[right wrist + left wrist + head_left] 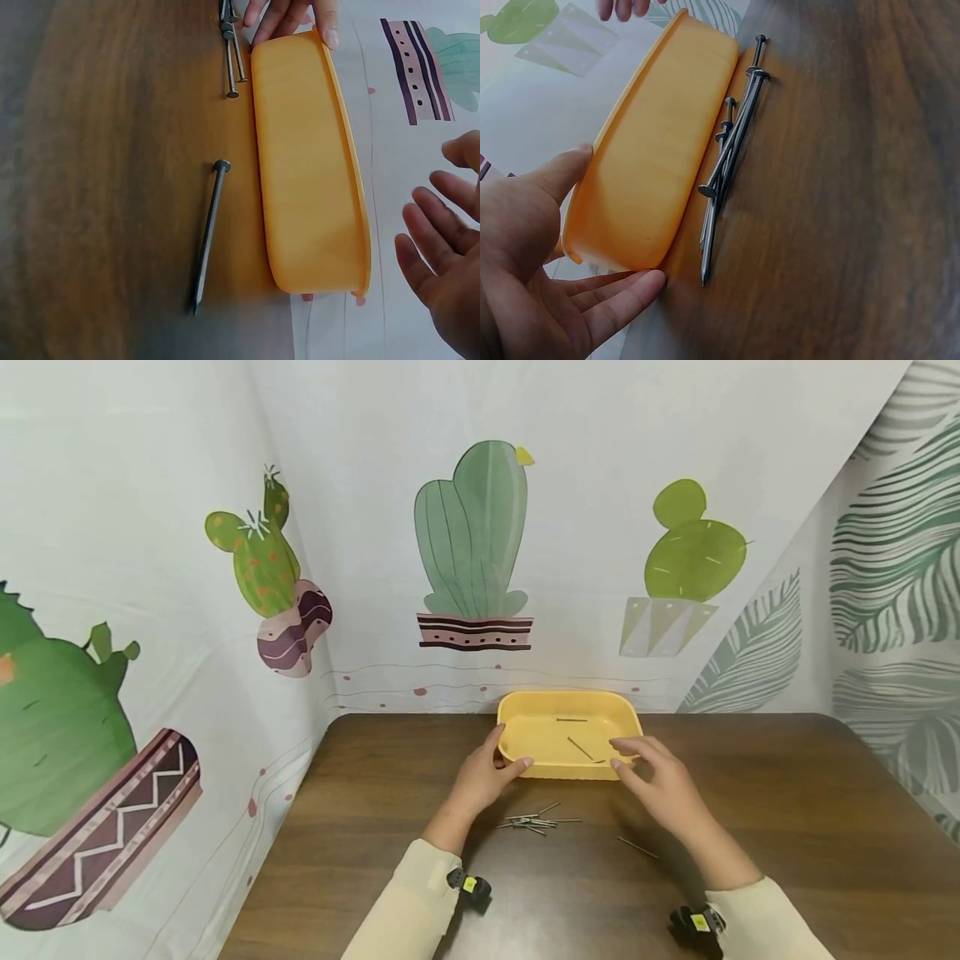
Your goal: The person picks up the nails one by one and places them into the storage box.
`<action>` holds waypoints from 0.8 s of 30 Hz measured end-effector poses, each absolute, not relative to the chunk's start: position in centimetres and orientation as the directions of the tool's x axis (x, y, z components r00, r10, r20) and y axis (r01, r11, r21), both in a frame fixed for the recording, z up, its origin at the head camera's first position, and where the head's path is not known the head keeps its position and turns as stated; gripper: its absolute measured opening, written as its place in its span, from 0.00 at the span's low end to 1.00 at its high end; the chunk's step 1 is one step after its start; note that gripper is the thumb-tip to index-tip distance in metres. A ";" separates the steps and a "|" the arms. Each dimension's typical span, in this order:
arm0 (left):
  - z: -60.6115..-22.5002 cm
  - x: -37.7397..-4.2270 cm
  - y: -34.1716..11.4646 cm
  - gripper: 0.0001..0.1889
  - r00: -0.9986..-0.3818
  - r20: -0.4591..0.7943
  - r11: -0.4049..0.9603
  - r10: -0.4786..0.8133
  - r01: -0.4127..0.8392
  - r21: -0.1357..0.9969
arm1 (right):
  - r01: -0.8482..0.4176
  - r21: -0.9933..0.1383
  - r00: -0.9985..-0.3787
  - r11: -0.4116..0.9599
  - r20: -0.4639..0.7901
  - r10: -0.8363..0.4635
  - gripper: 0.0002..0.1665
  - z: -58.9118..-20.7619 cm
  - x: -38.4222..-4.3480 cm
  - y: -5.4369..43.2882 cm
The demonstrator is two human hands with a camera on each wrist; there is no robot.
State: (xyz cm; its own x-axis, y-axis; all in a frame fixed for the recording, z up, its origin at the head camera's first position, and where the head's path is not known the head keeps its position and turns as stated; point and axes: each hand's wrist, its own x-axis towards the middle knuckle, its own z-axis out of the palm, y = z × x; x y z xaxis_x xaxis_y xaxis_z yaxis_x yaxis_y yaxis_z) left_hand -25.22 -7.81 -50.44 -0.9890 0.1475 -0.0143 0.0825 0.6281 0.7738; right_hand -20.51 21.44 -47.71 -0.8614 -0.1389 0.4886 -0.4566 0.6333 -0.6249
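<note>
A yellow plastic tray [517,760] sits at the table's far edge, with a few nails [572,720] lying inside. My left hand [483,777] grips its left end; in the left wrist view the thumb rests on the rim and the fingers reach round the lower side of the tray [656,135]. Just off the tray's right end is my right hand [663,785], its fingers loosely spread and holding nothing. In front of the tray lies a pile of nails [528,821]. A single nail [210,232] lies apart from it, to the right.
The brown wooden table [787,827] has rounded far corners. Behind it hangs a pale cloth [367,527] printed with cacti and leaves. Small dark cameras [472,887] are strapped to both wrists.
</note>
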 end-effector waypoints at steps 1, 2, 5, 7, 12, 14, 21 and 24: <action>-50.4 -25.2 -7.8 0.48 -0.989 -0.014 0.630 0.148 0.083 0.772 | -0.452 -0.619 -0.867 0.642 0.473 -0.154 0.17 -47.7 -20.3 21.5; -50.4 -25.2 -7.8 0.48 -0.989 -0.016 0.630 0.149 0.083 0.772 | -0.450 -0.612 -0.872 0.650 0.458 -0.172 0.17 -47.8 -20.2 21.5; -50.3 -25.2 -7.8 0.48 -0.989 -0.016 0.629 0.149 0.082 0.773 | -0.449 -0.597 -0.884 0.665 0.404 -0.234 0.15 -47.8 -19.5 21.7; -50.3 -25.3 -7.8 0.48 -0.989 -0.016 0.631 0.147 0.081 0.772 | -0.451 -0.585 -0.888 0.674 0.368 -0.274 0.14 -47.9 -19.1 21.8; -50.4 -25.4 -7.8 0.49 -0.990 -0.015 0.635 0.143 0.080 0.769 | -0.436 -0.551 -0.900 0.712 0.266 -0.345 0.12 -48.2 -18.1 22.3; -50.5 -25.4 -7.9 0.49 -0.989 -0.019 0.635 0.144 0.078 0.769 | -0.429 -0.543 -0.902 0.722 0.217 -0.373 0.11 -48.3 -17.8 22.5; -50.6 -25.2 -7.9 0.49 -0.989 -0.015 0.638 0.149 0.085 0.765 | -0.398 -0.612 -0.871 0.683 0.019 -0.490 0.12 -48.4 -17.3 23.2; -50.6 -25.2 -8.0 0.49 -0.989 -0.015 0.633 0.149 0.084 0.769 | -0.377 -0.630 -0.859 0.679 -0.036 -0.511 0.14 -48.6 -17.1 23.3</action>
